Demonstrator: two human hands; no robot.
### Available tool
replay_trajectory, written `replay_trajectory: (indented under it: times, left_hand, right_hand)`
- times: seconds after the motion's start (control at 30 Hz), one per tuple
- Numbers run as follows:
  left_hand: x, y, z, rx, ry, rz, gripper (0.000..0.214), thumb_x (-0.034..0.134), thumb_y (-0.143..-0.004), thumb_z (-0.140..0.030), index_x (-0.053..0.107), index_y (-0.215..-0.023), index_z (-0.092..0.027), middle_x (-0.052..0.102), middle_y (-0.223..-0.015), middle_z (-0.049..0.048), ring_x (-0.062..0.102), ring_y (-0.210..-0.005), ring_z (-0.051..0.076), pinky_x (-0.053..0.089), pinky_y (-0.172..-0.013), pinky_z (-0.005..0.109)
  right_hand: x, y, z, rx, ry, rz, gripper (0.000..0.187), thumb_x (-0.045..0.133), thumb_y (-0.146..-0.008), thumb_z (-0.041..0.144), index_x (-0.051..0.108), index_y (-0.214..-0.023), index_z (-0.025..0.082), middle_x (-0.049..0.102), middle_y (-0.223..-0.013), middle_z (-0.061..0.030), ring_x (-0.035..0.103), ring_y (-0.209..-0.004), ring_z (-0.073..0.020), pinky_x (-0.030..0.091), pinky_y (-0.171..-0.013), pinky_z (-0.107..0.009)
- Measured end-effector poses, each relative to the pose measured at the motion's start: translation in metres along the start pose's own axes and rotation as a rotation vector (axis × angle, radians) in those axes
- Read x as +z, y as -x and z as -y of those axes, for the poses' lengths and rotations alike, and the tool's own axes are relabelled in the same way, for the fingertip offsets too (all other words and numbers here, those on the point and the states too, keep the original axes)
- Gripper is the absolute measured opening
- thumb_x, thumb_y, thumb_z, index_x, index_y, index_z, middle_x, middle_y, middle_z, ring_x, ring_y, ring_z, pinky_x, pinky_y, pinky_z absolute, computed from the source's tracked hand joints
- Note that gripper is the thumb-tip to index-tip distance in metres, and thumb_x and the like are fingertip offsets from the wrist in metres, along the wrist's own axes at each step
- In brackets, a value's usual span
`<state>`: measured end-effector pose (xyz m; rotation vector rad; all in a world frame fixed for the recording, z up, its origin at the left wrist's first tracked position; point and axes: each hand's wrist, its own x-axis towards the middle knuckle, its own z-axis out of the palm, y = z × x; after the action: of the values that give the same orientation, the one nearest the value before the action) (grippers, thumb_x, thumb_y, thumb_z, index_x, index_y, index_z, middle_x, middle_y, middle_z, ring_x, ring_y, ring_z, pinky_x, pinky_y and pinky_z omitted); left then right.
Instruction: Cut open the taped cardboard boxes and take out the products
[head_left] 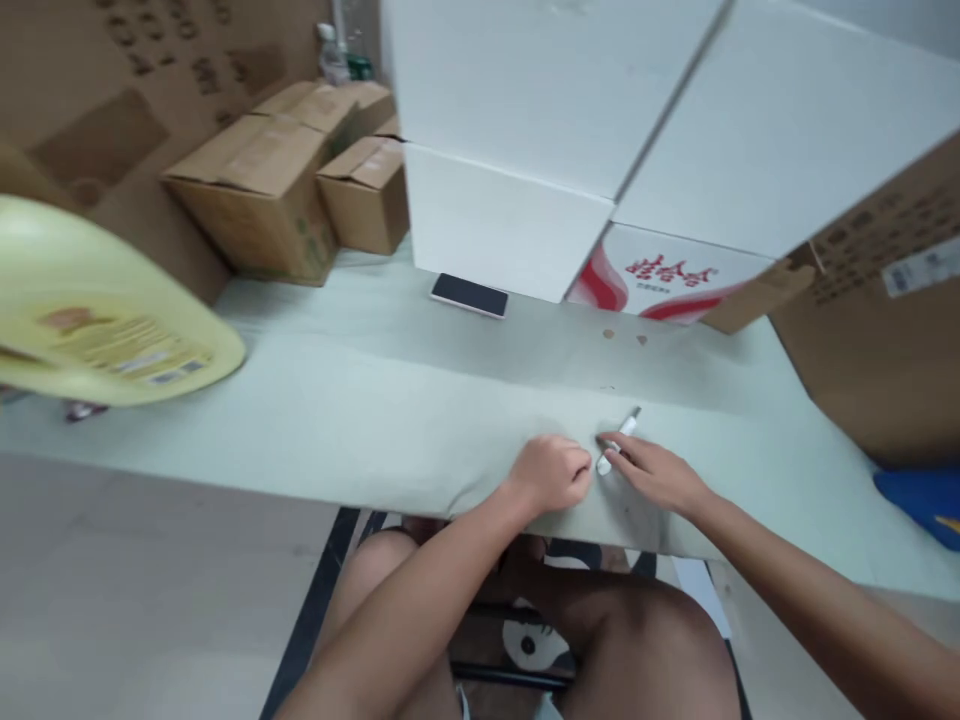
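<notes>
Trouble, as I judge it, starts well to the left of the pen (624,430). There a large yellow jug (97,310) of smooth, rounded plastic shows its printed label. It is slick and bulky, so a nudge could send it sliding across the desk (337,420).

Beyond the pen and to its left stand matte brown cardboard boxes (255,190), square-edged and taped, which look steady. A phone (469,295), a thin glossy dark slab with a pale rim, lies flat beyond the pen and a little left, well apart from it.

A pale grey-green sheet (420,450) covers the desk. It is dull, creased in long folds and draped over the front edge just below the pen. Dragged by a palm, it could bunch and carry the pen along.

The left hand (551,472) is curled shut, holding nothing that I can see, with its knuckles on the sheet just left of the pen's lower end.

The pen itself is a slim white cylinder with a darker tip, lying at a slant on the sheet. Being round, it could roll towards the edge and drop into the lap if let go carelessly.

The right hand (656,475) lies just right of the pen. Its thumb and forefinger seem to pinch the lower end, though blur leaves the grip uncertain, and a loose hold would let the pen slip.

Beyond the pen sits a red-and-white carton (660,275), and far to the pen's right a big brown box (877,330).
</notes>
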<state>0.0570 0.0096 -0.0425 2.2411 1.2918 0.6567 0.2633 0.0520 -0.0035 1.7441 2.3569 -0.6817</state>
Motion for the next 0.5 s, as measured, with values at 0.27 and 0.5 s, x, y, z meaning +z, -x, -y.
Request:
replay_trajectory:
  times: [0.27,0.5]
  left_hand:
    - [-0.058,0.028,0.022,-0.150,0.106,0.117,0.028,0.048,-0.084,-0.025,0.074,-0.089,-0.017,0.076,-0.093,0.0111,0.071,-0.085,0.026,0.052,-0.069,0.034]
    - [-0.085,0.037,0.045,-0.161,0.190,0.304,0.031,0.048,-0.083,-0.029,0.073,-0.098,-0.018,0.076,-0.103,0.0116,0.072,-0.096,0.027,0.054,-0.070,0.033]
  right_hand:
    - [-0.021,-0.080,0.083,-0.051,0.011,-0.130,0.019,0.045,-0.084,0.043,0.042,-0.087,0.024,0.065,-0.073,-0.0025,0.060,-0.061,-0.0164,0.043,-0.060,-0.029]
    - [-0.037,-0.169,0.266,-0.340,-0.243,-0.212,0.025,0.059,-0.076,0.044,0.048,-0.081,0.022,0.048,-0.068,0.0025,0.045,-0.063,-0.0127,0.038,-0.059,-0.027]
